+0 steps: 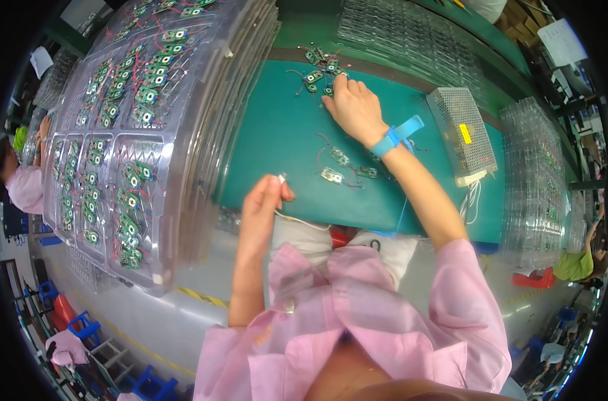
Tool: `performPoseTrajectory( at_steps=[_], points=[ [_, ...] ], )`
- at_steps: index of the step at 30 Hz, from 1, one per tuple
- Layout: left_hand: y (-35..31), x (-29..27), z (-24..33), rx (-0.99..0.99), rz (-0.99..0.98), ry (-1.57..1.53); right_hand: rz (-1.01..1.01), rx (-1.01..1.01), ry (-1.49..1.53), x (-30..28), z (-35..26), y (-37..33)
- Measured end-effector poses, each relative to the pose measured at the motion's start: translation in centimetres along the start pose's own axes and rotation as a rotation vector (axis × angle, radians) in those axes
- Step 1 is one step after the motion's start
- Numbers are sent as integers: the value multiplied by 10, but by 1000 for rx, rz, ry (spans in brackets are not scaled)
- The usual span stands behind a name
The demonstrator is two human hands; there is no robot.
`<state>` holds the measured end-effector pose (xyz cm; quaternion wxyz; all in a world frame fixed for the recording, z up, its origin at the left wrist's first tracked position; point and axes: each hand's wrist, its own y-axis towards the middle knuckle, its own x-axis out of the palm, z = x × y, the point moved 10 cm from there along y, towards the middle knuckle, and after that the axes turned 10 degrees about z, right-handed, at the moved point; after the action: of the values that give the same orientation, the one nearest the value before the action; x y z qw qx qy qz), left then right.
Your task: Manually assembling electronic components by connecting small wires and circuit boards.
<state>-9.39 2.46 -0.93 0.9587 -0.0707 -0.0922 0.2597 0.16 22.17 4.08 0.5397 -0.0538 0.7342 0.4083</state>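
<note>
My left hand (262,200) is closed in a pinch around a small cable plug (282,178), its tip showing past the thumb. A thin white cable (304,221) trails from that hand along the near edge of the mat. Farther off, my right hand (356,112) reaches into a small heap of green circuit boards (313,56) with red and dark wires. Its thumb and forefinger close about a board at the heap's near side, partly hidden by the fingers. Between the hands, a few more boards (332,175) lie apart on the green mat (257,144). A blue strap (392,139) circles my right wrist.
Tall stacked clear trays (174,140) full of boards stand at left. A perforated metal power supply (461,130) with white wires sits right of the mat. More clear trays are stacked at the back (411,33) and far right (532,180). Another person's pink sleeve (27,189) shows far left.
</note>
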Motion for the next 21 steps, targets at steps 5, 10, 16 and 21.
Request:
performPoseTrajectory(
  at_steps=[5,10,16,21],
  points=[
    [5,-2,-3,-16,-13,-43,-181,26,199,7,-2,-11],
    [5,-2,-3,-20,-21,-49,-411,143,400,15,-3,-27],
    [2,-2,-2,-20,-11,-65,-430,227,551,2,-2,-26],
    [-4,1,2,-5,-7,-64,-463,668,1255,-41,-25,-48]
  ],
)
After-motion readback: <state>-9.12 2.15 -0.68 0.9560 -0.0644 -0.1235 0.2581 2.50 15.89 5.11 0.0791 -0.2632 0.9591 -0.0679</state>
